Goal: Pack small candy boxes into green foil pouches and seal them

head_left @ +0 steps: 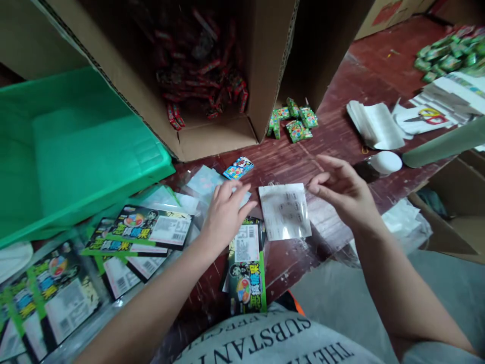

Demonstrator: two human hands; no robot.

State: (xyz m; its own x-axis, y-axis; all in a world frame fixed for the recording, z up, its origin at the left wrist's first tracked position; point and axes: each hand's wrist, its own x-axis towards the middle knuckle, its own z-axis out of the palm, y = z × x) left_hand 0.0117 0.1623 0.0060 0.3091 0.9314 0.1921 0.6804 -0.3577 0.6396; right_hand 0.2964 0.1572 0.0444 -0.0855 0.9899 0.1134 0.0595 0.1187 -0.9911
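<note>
My left hand is open, fingers spread and slightly bent, over clear plastic bags and beside a small blue candy packet. My right hand has its fingers loosely bent and apart. Its thumb tip is close to the upper right corner of a white printed sachet; whether it touches cannot be made out. Between my forearms, near my body, lies a small stack of black and green printed candy pouches, partly under the sachet's left side.
A cardboard box holds red packets. Green packets lie beside it. A green bin and more printed pouches are at left. At right are scissors, white paper pieces and a white-capped bottle.
</note>
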